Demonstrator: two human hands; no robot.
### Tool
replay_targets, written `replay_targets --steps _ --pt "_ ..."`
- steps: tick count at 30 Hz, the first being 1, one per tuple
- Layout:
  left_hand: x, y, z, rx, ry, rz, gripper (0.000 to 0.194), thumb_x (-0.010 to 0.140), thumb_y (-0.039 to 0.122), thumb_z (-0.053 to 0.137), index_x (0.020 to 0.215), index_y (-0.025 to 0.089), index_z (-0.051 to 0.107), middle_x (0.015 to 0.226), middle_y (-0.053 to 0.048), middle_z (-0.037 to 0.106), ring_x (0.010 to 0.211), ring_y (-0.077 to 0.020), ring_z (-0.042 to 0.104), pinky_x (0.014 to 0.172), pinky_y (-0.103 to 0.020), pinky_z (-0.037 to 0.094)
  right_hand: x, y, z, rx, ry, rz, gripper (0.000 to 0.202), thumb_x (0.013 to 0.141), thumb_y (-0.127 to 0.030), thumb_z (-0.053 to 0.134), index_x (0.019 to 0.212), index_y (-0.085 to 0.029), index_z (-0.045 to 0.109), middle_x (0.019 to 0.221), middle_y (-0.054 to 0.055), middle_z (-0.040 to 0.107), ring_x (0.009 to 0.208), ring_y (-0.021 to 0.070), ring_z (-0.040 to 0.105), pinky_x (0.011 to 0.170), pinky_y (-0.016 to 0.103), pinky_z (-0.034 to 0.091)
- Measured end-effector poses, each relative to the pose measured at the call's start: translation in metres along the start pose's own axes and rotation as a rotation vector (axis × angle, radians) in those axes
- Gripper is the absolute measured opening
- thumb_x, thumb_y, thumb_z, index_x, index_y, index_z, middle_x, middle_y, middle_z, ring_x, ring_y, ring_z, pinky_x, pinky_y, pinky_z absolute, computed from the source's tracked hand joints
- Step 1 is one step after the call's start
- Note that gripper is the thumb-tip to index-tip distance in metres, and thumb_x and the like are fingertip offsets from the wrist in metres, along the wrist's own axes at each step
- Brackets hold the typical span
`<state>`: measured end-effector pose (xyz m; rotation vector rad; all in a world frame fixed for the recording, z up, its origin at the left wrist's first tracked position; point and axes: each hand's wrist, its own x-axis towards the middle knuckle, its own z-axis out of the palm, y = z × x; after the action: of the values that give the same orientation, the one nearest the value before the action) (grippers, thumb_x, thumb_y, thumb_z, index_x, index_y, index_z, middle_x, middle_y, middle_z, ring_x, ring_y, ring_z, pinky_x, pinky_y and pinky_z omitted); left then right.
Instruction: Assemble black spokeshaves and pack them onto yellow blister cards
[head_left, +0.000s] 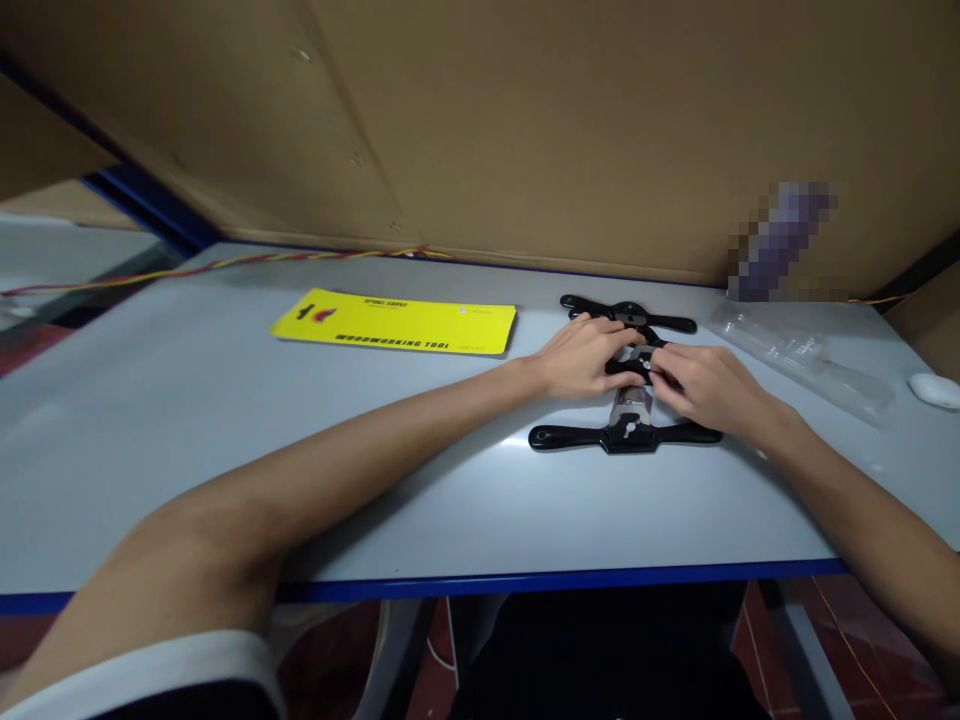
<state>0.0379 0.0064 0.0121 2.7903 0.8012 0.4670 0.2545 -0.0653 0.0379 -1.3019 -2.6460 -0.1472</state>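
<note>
On the grey counter (465, 490) lies a yellow card (397, 321), "WOODWORKING TOOL" legible. To its right, a black spokeshave (640, 366) with grey metal centre sits between a nearer tool (630, 437) and a farther tool (630, 316), long axis running left-right. The left hand (589, 358), half open, straddles it; the right hand (701, 385), curled, holds it near the centre (the exact pinch is hidden).

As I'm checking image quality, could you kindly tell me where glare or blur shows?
Head view: glare whitens the table by the near spokeshave's left tip; highlights dot the clear plastic; the card's smallest print is blurred; a purple patch is pixelated.
</note>
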Motion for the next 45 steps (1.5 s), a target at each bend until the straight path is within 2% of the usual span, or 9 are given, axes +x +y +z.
replay_targets --steps 6,11,14,18,21,27,32,37,45 --pt "0.0 0.003 0.001 -0.048 0.002 -0.05 0.051 0.096 0.047 0.056 0.134 0.014 0.063 0.095 -0.009 0.072 0.09 -0.0272 0.068 0.082 -0.039 0.048 0.003 -0.007 0.006 -0.11 0.048 0.075 0.025 0.095 -0.022 0.046 0.082 -0.017 0.066 0.081 0.008 0.07 0.063 0.0172 0.053 0.058 0.033 0.026" --pt "0.0 0.0 0.004 -0.123 0.018 -0.026 0.048 0.095 0.044 0.055 0.129 0.012 0.063 0.097 -0.011 0.069 0.089 -0.0263 0.066 0.079 -0.038 0.05 0.004 -0.006 0.006 -0.064 -0.004 0.156 0.02 0.092 -0.022 0.052 0.079 -0.019 0.066 0.066 0.004 0.066 0.056 0.0171 0.051 0.057 0.033 0.025" --pt "0.001 -0.001 0.005 -0.153 0.03 -0.008 0.045 0.094 0.043 0.055 0.125 0.01 0.064 0.096 -0.011 0.068 0.088 -0.0261 0.065 0.08 -0.039 0.051 0.003 0.001 0.003 0.062 -0.024 0.133 0.015 0.094 -0.024 0.055 0.095 -0.019 0.069 0.065 0.001 0.064 0.055 0.0163 0.051 0.058 0.03 0.031" --pt "0.001 -0.002 0.005 -0.17 0.04 0.024 0.042 0.093 0.04 0.054 0.12 0.011 0.066 0.094 -0.011 0.068 0.086 -0.0253 0.065 0.08 -0.039 0.052 0.001 0.01 0.003 0.135 0.052 -0.001 0.028 0.099 -0.026 0.055 0.124 -0.02 0.066 0.087 0.005 0.07 0.069 0.0181 0.06 0.064 0.03 0.042" --pt "0.001 -0.003 0.005 -0.175 0.05 0.032 0.047 0.092 0.038 0.052 0.128 0.01 0.065 0.092 -0.009 0.067 0.084 -0.0243 0.064 0.08 -0.039 0.052 0.001 0.012 0.007 0.052 0.094 -0.016 0.021 0.101 -0.028 0.054 0.109 -0.019 0.071 0.094 0.008 0.07 0.076 0.0195 0.062 0.066 0.031 0.043" --pt "0.0 -0.002 0.004 -0.166 0.039 0.029 0.051 0.094 0.038 0.051 0.134 0.009 0.064 0.09 -0.009 0.067 0.083 -0.0244 0.064 0.081 -0.04 0.051 0.0 0.011 0.007 0.022 0.103 0.057 0.028 0.102 -0.032 0.053 0.086 -0.018 0.071 0.084 0.006 0.068 0.07 0.0179 0.058 0.063 0.031 0.037" --pt "0.0 -0.003 0.005 -0.162 0.05 0.035 0.051 0.094 0.037 0.052 0.136 0.01 0.063 0.091 -0.01 0.068 0.086 -0.0252 0.065 0.082 -0.04 0.052 -0.003 0.007 0.001 0.133 0.034 -0.016 0.028 0.098 -0.026 0.049 0.099 -0.018 0.076 0.087 0.006 0.072 0.072 0.0179 0.062 0.067 0.031 0.041" --pt "0.0 -0.003 0.006 -0.168 0.055 0.037 0.052 0.094 0.039 0.053 0.134 0.009 0.065 0.092 -0.01 0.068 0.086 -0.0254 0.065 0.084 -0.042 0.053 -0.006 0.011 -0.003 0.081 0.057 0.03 0.037 0.093 -0.021 0.047 0.12 -0.019 0.073 0.099 0.008 0.077 0.079 0.0206 0.066 0.069 0.032 0.04" --pt "0.0 -0.003 0.005 -0.158 0.07 0.081 0.056 0.089 0.036 0.056 0.137 0.008 0.064 0.092 -0.01 0.069 0.088 -0.0258 0.066 0.083 -0.041 0.054 -0.007 0.015 -0.01 0.097 -0.056 0.077 0.032 0.086 -0.018 0.047 0.105 -0.019 0.074 0.086 0.006 0.074 0.069 0.0197 0.059 0.066 0.032 0.037"
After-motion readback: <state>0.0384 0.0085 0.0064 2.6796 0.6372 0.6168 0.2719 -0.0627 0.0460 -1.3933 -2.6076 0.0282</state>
